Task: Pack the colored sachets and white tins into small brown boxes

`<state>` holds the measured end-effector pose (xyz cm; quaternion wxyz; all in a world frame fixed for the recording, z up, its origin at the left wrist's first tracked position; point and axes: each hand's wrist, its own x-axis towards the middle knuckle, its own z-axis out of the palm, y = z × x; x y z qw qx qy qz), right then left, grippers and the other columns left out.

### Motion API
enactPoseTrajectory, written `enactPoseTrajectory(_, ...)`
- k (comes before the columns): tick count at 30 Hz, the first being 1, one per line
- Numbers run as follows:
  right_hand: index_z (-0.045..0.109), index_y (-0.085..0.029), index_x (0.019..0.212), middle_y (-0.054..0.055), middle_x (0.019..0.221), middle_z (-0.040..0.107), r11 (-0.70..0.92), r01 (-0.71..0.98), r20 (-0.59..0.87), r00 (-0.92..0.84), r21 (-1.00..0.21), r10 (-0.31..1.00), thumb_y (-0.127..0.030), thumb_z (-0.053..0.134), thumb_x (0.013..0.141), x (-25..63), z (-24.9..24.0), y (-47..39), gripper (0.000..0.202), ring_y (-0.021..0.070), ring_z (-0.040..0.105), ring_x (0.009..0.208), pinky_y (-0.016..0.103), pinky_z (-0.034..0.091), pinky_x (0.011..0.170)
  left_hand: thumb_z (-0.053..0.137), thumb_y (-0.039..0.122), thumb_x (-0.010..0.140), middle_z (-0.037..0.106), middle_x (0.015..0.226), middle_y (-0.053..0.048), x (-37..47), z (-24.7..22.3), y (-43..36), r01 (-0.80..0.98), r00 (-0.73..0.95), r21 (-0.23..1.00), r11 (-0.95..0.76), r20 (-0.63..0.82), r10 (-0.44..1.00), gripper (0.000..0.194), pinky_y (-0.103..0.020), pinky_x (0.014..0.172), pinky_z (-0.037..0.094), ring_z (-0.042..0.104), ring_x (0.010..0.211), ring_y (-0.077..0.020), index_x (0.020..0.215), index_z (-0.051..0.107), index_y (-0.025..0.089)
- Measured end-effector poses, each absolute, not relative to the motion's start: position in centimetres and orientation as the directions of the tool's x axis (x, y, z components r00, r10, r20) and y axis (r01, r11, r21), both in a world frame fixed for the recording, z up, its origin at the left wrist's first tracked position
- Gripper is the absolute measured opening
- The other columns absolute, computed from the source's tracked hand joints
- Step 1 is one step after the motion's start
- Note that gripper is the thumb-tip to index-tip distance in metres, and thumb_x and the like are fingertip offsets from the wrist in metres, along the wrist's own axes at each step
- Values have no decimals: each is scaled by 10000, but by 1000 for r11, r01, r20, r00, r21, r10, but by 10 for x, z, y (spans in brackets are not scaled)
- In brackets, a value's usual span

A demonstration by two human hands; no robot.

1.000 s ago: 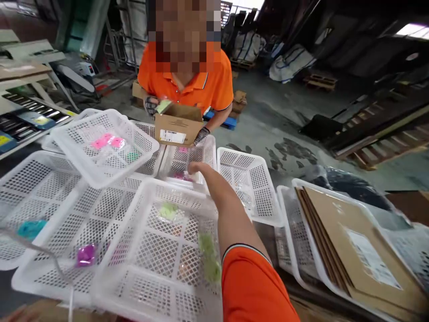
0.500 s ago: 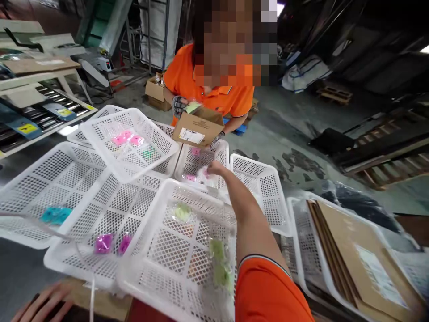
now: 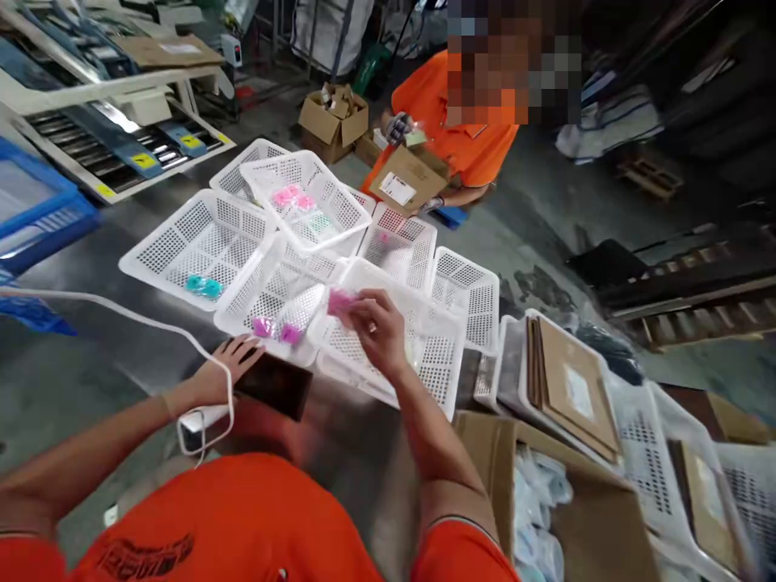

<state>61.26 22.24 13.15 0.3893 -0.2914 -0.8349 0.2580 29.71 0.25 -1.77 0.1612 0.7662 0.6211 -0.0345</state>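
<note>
My right hand (image 3: 381,331) is closed on a pink packet (image 3: 341,302), held above the front white basket (image 3: 445,347). My left hand (image 3: 227,370) has its fingers spread and lies at the edge of a dark brown, box-like thing (image 3: 276,385), close to the basket with purple packets (image 3: 289,333). Left of that, another basket holds a teal packet (image 3: 204,286). A tilted basket (image 3: 343,212) rests on top of others, with pink packets (image 3: 293,196) inside. Behind my right hand, a basket (image 3: 418,242) contains a small pink piece (image 3: 384,237).
Across the baskets, a co-worker in an orange shirt (image 3: 418,89) holds a cardboard box (image 3: 407,179). A white cable (image 3: 151,322) crosses by my left wrist. An open carton of clear plastic pieces (image 3: 537,517) and a basket of flat cardboard (image 3: 575,388) stand at right.
My right hand has come back from the far basket with a pink packet in it. The view has shifted, showing more of my left arm and torso.
</note>
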Motion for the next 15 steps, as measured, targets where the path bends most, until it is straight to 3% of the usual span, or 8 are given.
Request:
enactPoseTrajectory(5, 844, -233, 1033, 84, 1176, 795, 683, 286, 328, -712, -672, 621, -172, 709, 1086, 557, 85, 136, 158, 207, 770, 1041, 316, 659, 900, 947, 371, 798, 395, 1911, -341, 290, -16, 12, 937, 258, 298, -182, -237, 937, 1280, -642, 1463, 341, 331, 1812, -527, 1879, 345, 44)
enactPoseTrajectory(7, 858, -236, 1041, 80, 1201, 820, 662, 353, 161, -795, -661, 584, -105, 727, 1031, 545, 68, 115, 186, 214, 779, 1050, 332, 662, 950, 943, 346, 797, 349, 1940, -321, 287, -15, 16, 921, 269, 344, -182, -225, 937, 1302, -616, 1482, 304, 291, 1836, -501, 1891, 300, 56)
enactPoseTrajectory(9, 880, -252, 1117, 99, 1328, 828, 618, 466, 50, -772, -633, 633, -101, 814, 958, 544, 56, 98, 228, 263, 789, 1168, 396, 661, 1051, 961, 329, 773, 327, 1957, -300, 287, -14, 21, 909, 278, 376, -182, -219, 935, 1343, -613, 1488, 291, 266, 1846, -491, 1899, 273, 85)
enactPoseTrajectory(12, 860, -248, 1265, 152, 1429, 803, 340, 749, 12, -407, -569, 914, -237, 884, 930, 555, 45, 74, 336, 364, 755, 1352, 521, 623, 1190, 993, 327, 756, 351, 1950, -291, 287, -10, 27, 896, 324, 382, -225, -218, 921, 1355, -630, 1478, 316, 298, 1830, -500, 1898, 292, 120)
enactPoseTrajectory(15, 821, -205, 1323, 162, 1147, 839, -104, 845, -194, 0, -524, 981, -383, 776, 1013, 548, 29, 47, 360, 413, 820, 1184, 546, 679, 1064, 960, 273, 784, 365, 1946, -286, 273, -6, 26, 883, 386, 363, -298, -202, 900, 1287, -640, 1467, 348, 352, 1813, -482, 1892, 321, 131)
